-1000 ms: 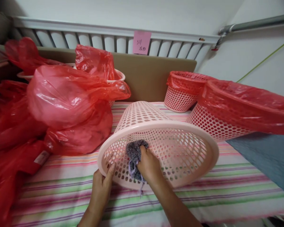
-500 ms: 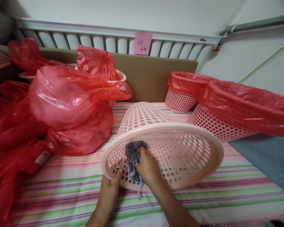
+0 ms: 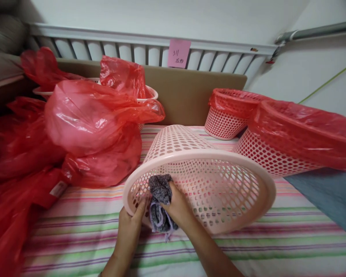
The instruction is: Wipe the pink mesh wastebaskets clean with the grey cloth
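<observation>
A pale pink perforated plastic basket [image 3: 187, 155] lies on its side, its wide mouth facing me. My left hand [image 3: 132, 220] grips the rim at the lower left, thumb inside and the other fingers hidden behind the wall. Inside the mouth, my right hand [image 3: 177, 204] is closed on a bunched dark grey cloth [image 3: 160, 188] with lilac edging. The cloth lies against the inner wall at the left, close to my left thumb. Some of the right fingertips are hidden by the cloth.
Red plastic bags [image 3: 95, 127] are heaped at the left, partly over other baskets. Two baskets lined with red bags, a small one [image 3: 226, 121] and a larger one [image 3: 279, 154], stand at the right. A striped sheet [image 3: 248, 254] lies underneath. A radiator [image 3: 109, 48] runs behind.
My right hand has moved the cloth slightly left and down along the basket's inner wall, nearer my left thumb. My left hand keeps its hold on the rim. The view has shifted a little.
</observation>
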### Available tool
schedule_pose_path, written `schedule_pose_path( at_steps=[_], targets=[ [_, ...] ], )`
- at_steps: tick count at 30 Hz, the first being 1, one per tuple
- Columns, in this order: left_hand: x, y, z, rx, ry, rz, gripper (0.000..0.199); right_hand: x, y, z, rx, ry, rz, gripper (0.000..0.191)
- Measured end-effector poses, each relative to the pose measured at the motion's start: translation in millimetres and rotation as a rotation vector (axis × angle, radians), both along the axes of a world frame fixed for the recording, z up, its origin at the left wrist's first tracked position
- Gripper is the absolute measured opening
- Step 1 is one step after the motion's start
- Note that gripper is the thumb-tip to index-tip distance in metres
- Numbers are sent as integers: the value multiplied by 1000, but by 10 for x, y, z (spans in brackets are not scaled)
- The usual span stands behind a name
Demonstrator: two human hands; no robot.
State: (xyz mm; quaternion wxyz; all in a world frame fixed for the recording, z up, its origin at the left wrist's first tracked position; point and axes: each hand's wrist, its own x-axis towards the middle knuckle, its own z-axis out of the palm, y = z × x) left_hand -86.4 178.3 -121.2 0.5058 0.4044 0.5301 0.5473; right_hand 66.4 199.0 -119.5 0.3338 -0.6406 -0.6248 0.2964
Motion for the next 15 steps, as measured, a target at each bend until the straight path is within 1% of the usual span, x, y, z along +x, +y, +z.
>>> schedule_pose_path(
  at_steps=[3,5,9,12,15],
  targets=[
    [-28,4,-18,5,18,69,47,-16,-4,12,-10,-17,-7,47],
    [-38,9,-27,5,21,87,46,-20,-4,14,2,-24,-9,45],
    [-19,18,-27,-6,-37,39,47,-13,-30,6,11,-78,-28,44],
    [24,3,-18,4,-97,-15,44,1,-90,-6,13,-161,-82,51],
    [90,-49,-28,17,-172,-52,44,15,-168,-10,57,-137,-147,61]
  ],
)
